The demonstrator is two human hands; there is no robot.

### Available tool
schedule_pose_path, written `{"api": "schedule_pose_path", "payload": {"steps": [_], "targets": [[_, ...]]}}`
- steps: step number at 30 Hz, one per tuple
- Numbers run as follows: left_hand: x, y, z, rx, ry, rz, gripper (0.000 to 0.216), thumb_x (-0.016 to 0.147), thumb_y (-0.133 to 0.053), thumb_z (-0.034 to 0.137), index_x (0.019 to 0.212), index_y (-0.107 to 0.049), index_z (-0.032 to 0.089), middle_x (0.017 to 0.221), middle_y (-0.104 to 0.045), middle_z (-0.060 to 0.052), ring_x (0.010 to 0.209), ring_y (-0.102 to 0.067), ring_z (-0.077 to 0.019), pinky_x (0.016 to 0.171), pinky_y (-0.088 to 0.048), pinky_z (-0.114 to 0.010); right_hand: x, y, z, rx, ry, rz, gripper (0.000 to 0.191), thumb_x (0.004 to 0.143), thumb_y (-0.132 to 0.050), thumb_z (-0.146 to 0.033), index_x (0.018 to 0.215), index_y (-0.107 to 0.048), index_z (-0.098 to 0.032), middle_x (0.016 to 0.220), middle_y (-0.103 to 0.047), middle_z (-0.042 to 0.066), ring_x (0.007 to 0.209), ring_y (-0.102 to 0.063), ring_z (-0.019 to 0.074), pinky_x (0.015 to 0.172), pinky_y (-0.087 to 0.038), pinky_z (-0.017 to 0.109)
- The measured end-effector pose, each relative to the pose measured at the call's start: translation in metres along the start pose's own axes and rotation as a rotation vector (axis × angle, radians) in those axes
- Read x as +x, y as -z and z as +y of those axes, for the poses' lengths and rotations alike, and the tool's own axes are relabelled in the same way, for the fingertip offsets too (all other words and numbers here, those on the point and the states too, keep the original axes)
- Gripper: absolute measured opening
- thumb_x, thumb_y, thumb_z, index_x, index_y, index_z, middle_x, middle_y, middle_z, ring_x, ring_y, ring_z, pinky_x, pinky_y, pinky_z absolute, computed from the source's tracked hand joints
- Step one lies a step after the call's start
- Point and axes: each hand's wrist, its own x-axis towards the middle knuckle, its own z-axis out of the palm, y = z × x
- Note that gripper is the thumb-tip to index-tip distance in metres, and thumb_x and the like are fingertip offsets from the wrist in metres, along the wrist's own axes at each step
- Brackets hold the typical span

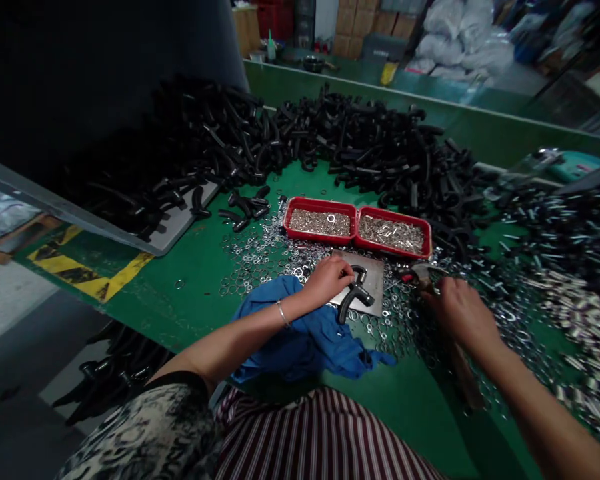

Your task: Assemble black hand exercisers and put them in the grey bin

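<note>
My left hand [329, 279] is closed, with its fingertips pinched at the edge of a black curved part [349, 303]. That forked part has a shiny metal piece across it and lies on a flat metal plate [375, 277]. To the right, my right hand [464, 312] is wrapped around a hammer [464, 373] close to its head. The wooden handle slants down toward me, and the head is beside the plate. Under my left forearm lies a crumpled blue cloth [300, 340]. Small metal rings [250, 267] are scattered around the plate.
Two red trays [320, 236] of small metal pieces stand behind the plate. Black parts [380, 147] are heaped behind them and in a tipped grey bin [175, 223] at left. Metal pins [575, 313] and more pieces spread at right. Yellow-black tape [90, 277] marks the left edge.
</note>
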Motion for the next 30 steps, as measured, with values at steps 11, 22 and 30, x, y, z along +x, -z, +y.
{"api": "schedule_pose_path", "payload": {"steps": [11,22,30], "targets": [[-0.001,0.003,0.019,0.410,-0.279,-0.159,0.016,0.095,-0.050,0.019,0.092,-0.065,0.015,0.097,-0.061,-0.010,0.097,-0.056,-0.0246,0.086,-0.049,-0.039,-0.015,0.004,-0.001,0.629,-0.042,0.123,0.031,0.095,-0.046,-0.044,0.109,-0.053,-0.017,0.091,-0.066,0.012,0.077,-0.062,0.0246,0.069,-0.047,0.034],[-0.045,-0.014,0.049,0.614,-0.096,-0.072,0.042,0.090,-0.061,0.037,0.127,-0.055,0.017,0.129,-0.053,-0.018,0.113,-0.052,-0.0341,0.095,-0.044,-0.050,-0.005,0.034,-0.047,0.651,0.139,-0.091,0.030,0.101,-0.036,-0.036,0.116,-0.055,-0.019,0.100,-0.071,0.013,0.081,-0.068,0.0267,0.070,-0.048,0.034],[-0.048,-0.024,0.037,0.473,0.045,0.067,0.077,0.087,-0.064,0.041,0.147,-0.028,0.009,0.126,-0.054,-0.019,0.117,-0.049,-0.0340,0.101,-0.040,-0.050,-0.012,0.061,-0.055,0.810,0.137,0.036,0.036,0.101,-0.038,-0.039,0.127,-0.053,-0.020,0.097,-0.072,0.010,0.083,-0.069,0.0239,0.072,-0.049,0.031]]}}
